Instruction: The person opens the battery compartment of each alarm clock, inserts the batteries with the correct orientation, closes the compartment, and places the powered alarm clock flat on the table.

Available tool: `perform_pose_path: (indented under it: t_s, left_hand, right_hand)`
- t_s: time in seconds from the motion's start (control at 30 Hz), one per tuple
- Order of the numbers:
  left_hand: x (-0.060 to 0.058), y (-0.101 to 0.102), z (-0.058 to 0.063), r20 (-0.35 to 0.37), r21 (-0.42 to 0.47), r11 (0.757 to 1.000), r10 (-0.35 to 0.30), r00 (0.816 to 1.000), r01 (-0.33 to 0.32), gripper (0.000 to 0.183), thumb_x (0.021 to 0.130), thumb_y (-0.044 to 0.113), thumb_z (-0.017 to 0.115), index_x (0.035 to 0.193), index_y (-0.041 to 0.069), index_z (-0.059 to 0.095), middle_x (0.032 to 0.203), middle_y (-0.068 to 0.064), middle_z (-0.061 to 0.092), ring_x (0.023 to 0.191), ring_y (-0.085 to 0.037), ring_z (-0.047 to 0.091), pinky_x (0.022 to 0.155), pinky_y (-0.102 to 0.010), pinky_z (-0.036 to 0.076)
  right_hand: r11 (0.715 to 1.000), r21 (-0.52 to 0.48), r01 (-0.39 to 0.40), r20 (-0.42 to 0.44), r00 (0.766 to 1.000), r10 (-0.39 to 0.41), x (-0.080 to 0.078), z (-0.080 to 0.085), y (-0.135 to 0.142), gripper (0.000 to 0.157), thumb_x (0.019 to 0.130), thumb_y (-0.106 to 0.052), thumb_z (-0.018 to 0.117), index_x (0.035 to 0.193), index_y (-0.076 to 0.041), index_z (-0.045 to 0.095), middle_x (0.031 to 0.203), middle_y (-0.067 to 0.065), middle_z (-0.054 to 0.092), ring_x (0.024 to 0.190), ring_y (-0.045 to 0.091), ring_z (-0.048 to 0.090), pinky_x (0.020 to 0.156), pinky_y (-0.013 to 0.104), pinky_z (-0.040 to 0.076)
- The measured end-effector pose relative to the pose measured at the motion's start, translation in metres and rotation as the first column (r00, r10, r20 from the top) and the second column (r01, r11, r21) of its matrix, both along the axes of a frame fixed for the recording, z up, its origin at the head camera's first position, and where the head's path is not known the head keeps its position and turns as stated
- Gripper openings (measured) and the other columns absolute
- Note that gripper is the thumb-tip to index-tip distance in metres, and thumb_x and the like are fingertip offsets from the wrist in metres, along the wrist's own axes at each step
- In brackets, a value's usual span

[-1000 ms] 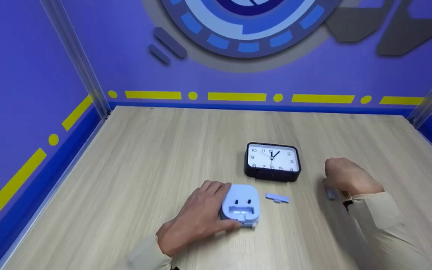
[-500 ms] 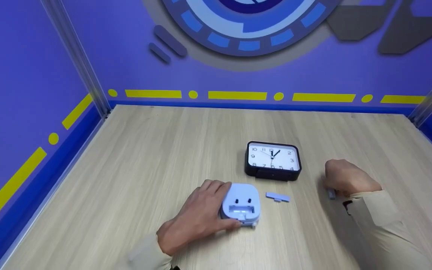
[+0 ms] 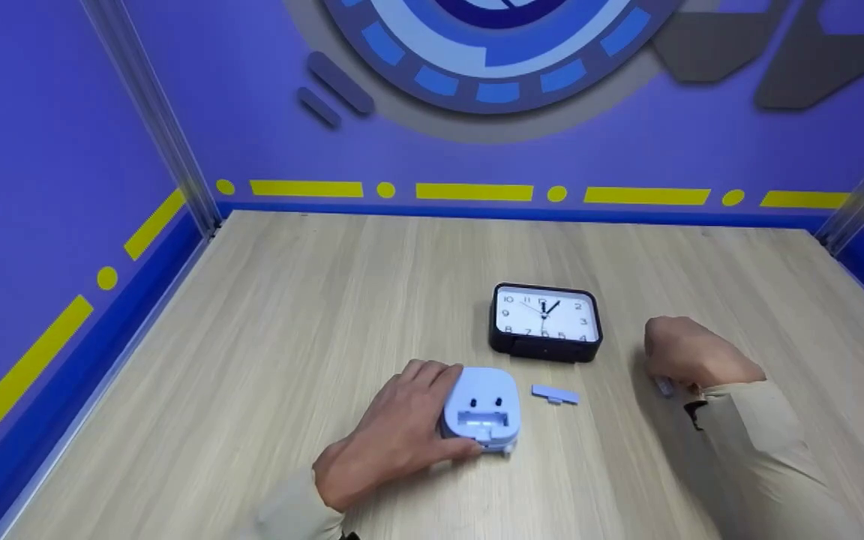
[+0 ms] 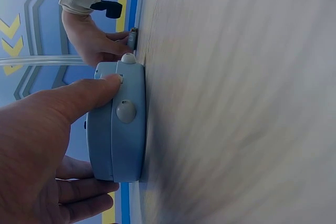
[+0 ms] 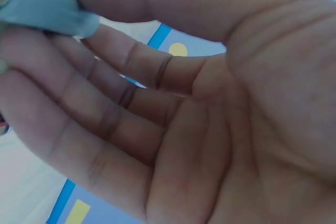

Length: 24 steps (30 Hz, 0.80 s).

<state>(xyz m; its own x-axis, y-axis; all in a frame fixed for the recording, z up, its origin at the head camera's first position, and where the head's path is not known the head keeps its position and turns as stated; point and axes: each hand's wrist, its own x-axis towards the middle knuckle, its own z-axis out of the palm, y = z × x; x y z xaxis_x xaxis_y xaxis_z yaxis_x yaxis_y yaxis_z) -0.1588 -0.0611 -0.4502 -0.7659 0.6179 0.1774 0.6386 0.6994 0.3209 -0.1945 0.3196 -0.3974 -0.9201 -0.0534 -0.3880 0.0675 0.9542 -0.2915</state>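
A light blue alarm clock (image 3: 483, 384) lies face down, its two black knobs and uncovered battery compartment turned up. My left hand (image 3: 391, 439) grips its left side, thumb on the near edge and fingers around the far side. In the left wrist view, the thumb presses near a small slot on the side of the clock (image 4: 128, 145). To the right of the clock lies its blue battery cover (image 3: 555, 394). Farther right, my right hand (image 3: 702, 356) pinches a pale, plastic-wrapped battery (image 5: 42, 3) between thumb and fingers, low over the table; the hand mostly hides it in the head view.
A black rectangular clock (image 3: 544, 319) with a white dial lies face up behind the battery cover. The wooden table (image 3: 342, 300) meets a purple back wall (image 3: 439, 157) and a left side wall (image 3: 34, 187).
My right hand has shifted slightly left, and the battery's visible end has turned a little. The left hand, blue clock, cover and black clock have stayed in place.
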Motion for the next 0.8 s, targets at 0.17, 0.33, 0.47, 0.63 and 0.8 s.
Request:
perform_pose_path:
  t_s: [0.17,0.33,0.47,0.63,0.8]
  left_hand:
    - [0.0,0.0,0.0,-0.001,-0.012,1.0,0.002,1.0,-0.002,0.088,0.087,0.062,0.082,0.148,0.005,0.055,0.136,-0.009,0.062,0.128,-0.025,0.054,0.105,-0.045,0.047]
    - [0.0,0.0,0.0,0.0,-0.02,1.0,0.006,1.0,-0.006,0.089,0.086,0.063,0.081,0.148,0.005,0.055,0.136,-0.009,0.062,0.128,-0.025,0.054,0.105,-0.045,0.047]
    - [0.0,0.0,0.0,0.008,-0.02,1.0,0.007,1.0,-0.007,0.09,0.086,0.064,0.081,0.149,0.005,0.055,0.137,-0.009,0.062,0.127,-0.024,0.054,0.105,-0.045,0.047]
    - [0.001,0.0,0.0,0.013,-0.015,1.0,0.005,1.0,-0.005,0.089,0.086,0.063,0.081,0.149,0.005,0.055,0.136,-0.009,0.062,0.127,-0.024,0.054,0.105,-0.045,0.047]
    - [0.001,0.0,0.001,0.006,0.0,1.0,0.005,1.0,-0.005,0.087,0.086,0.061,0.083,0.147,0.005,0.056,0.135,-0.008,0.062,0.127,-0.024,0.054,0.104,-0.045,0.047]
  right_hand:
    - [1.0,-0.022,-0.018,-0.044,0.999,0.017,-0.002,0.005,-0.002,0.014,0.081,0.007,0.061,0.094,0.005,0.065,0.08,0.013,0.062,0.052,0.02,0.052,0.048,0.032,0.043]
    - [0.995,0.006,-0.097,-0.155,0.983,0.096,-0.005,0.009,-0.006,0.02,0.087,0.002,0.067,0.106,0.009,0.065,0.095,0.018,0.068,0.072,0.026,0.059,0.062,0.04,0.051]
    - [0.992,-0.001,-0.129,-0.229,0.965,0.125,-0.005,0.013,-0.008,0.015,0.089,0.0,0.067,0.102,0.007,0.065,0.087,0.011,0.068,0.076,0.026,0.061,0.07,0.046,0.053]
    - [0.985,-0.031,-0.168,-0.319,0.936,0.15,-0.002,0.016,-0.011,0.014,0.089,0.001,0.067,0.102,0.007,0.064,0.085,0.011,0.066,0.075,0.026,0.062,0.074,0.05,0.053]
    - [0.975,-0.045,-0.219,-0.404,0.896,0.183,0.002,0.02,-0.016,0.013,0.089,0.004,0.067,0.101,0.007,0.063,0.084,0.009,0.066,0.072,0.022,0.062,0.071,0.048,0.053]
